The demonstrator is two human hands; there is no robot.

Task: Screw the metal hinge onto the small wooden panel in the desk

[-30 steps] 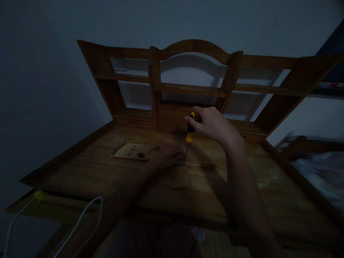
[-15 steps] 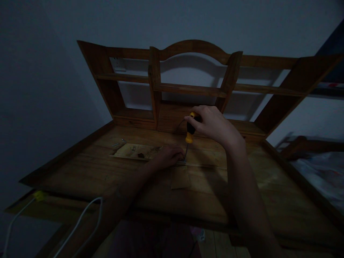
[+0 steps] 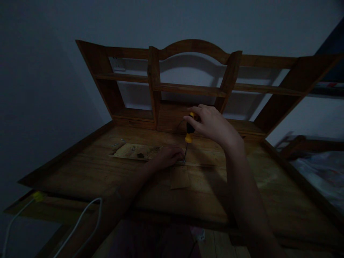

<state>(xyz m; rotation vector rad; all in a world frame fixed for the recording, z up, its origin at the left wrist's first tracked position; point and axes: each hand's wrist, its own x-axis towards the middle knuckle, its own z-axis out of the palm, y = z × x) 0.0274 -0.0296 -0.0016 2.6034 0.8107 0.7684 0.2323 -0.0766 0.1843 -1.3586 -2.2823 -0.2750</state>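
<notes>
My right hand (image 3: 208, 120) wraps round the handle of a yellow and black screwdriver (image 3: 189, 138). The tool stands nearly upright, its thin shaft pointing down at the desktop. Beside the tip, my left hand (image 3: 170, 156) rests low with fingers curled in; whatever they pinch is hidden. A small pale piece, perhaps metal, shows at the tip but is too dark to name. Just in front lies a flat light-brown square (image 3: 179, 178). To the left of my left hand is a long pale wooden section (image 3: 129, 151) with dark marks.
Small metal pieces (image 3: 115, 145) lie on the wooden desktop (image 3: 88, 165) at the left. A wooden shelf unit (image 3: 190, 89) stands along the back. A white cable (image 3: 100, 211) loops over the front left edge, near a yellow object (image 3: 38, 196).
Both hands and the screwdriver stay almost in place. The right hand's fingers have shifted slightly on the handle, and the whole view has moved a little.
</notes>
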